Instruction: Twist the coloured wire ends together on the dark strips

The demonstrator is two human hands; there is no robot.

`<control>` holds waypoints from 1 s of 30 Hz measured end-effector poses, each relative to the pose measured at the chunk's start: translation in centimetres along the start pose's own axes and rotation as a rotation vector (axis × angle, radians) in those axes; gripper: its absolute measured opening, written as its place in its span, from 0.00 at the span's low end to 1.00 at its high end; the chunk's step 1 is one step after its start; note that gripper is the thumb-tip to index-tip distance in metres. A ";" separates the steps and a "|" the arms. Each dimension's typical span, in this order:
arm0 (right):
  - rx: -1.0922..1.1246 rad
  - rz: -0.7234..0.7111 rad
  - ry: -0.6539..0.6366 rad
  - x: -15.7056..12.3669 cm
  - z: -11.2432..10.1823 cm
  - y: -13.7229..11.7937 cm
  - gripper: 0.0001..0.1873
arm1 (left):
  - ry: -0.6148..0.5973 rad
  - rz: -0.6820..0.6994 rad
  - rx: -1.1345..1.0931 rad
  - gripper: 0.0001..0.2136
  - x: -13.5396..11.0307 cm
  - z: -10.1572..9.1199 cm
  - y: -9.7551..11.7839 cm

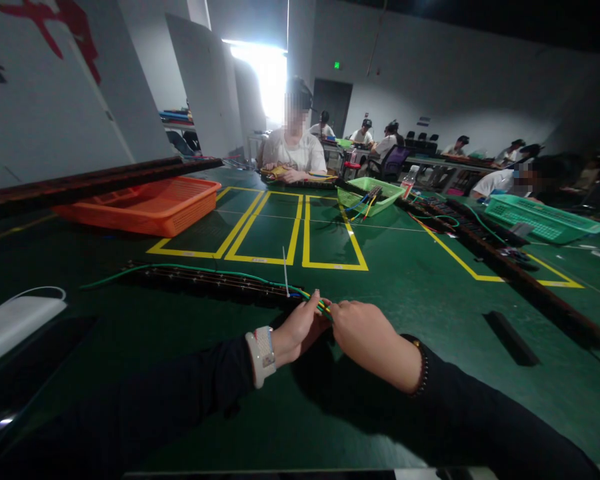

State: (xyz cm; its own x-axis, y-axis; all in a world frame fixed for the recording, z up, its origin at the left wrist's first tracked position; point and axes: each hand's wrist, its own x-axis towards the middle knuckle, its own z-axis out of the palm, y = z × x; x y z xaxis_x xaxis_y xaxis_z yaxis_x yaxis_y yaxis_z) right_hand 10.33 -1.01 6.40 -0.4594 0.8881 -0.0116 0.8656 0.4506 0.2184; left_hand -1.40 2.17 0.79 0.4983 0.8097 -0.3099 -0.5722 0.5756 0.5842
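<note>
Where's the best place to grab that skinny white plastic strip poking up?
Probably pinch the thin white plastic strip near its top, coming from above: it pokes up almost straight with that end free, while its bottom is down by the long dark bar.

Long, plain sleeves, almost black, cover both arms: the left sleeve (180,383) and the right sleeve (495,410) end close to the wrists, leaving the hands bare. Around the left wrist sits a chunky, pale watch-like wristband (261,357) with a textured section; the right wrist bears a dark beaded bracelet (423,370) with one golden bead.
</note>
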 end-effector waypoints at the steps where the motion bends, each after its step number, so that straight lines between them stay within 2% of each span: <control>1: 0.011 0.021 0.001 -0.1 -0.5 0.5 0.08 | -0.026 0.007 -0.002 0.14 0.0 0.0 0.0; 4: 0.025 0.096 0.033 0.0 -1.7 2.2 0.07 | -0.043 0.031 -0.005 0.16 0.2 -0.1 -0.1; 7: 0.034 0.097 0.095 1.0 -1.7 4.0 0.08 | -0.013 0.044 0.008 0.12 0.4 -0.2 -0.1; 10: 0.016 0.079 0.117 2.4 -0.5 5.2 0.10 | -0.019 0.071 0.004 0.07 0.4 -0.2 -0.2; 15: 0.003 -0.010 0.008 3.8 2.0 5.3 0.09 | 0.001 0.038 0.045 0.07 0.3 -0.2 -0.1; 19: 0.012 -0.082 -0.016 4.1 2.6 5.3 0.07 | 0.007 0.019 0.060 0.08 0.2 -0.2 0.1; 22: 0.030 -0.103 -0.034 4.0 2.0 5.5 0.07 | 0.004 0.023 0.047 0.08 0.2 -0.1 0.1; 27: 0.089 -0.012 0.046 2.6 -0.6 4.8 0.11 | -0.056 0.061 -0.015 0.06 0.4 -0.3 -0.1; 30: 0.096 -0.004 0.008 1.3 -1.9 3.8 0.13 | -0.023 0.036 -0.007 0.08 0.4 -0.4 -0.2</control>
State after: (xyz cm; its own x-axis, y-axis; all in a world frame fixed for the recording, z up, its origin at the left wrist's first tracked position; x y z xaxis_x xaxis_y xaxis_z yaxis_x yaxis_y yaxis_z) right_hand 12.68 1.68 9.05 -0.4643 0.8857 -0.0046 0.8786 0.4612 0.1243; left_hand -1.35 2.47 0.25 0.4916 0.8274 -0.2715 -0.5947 0.5467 0.5894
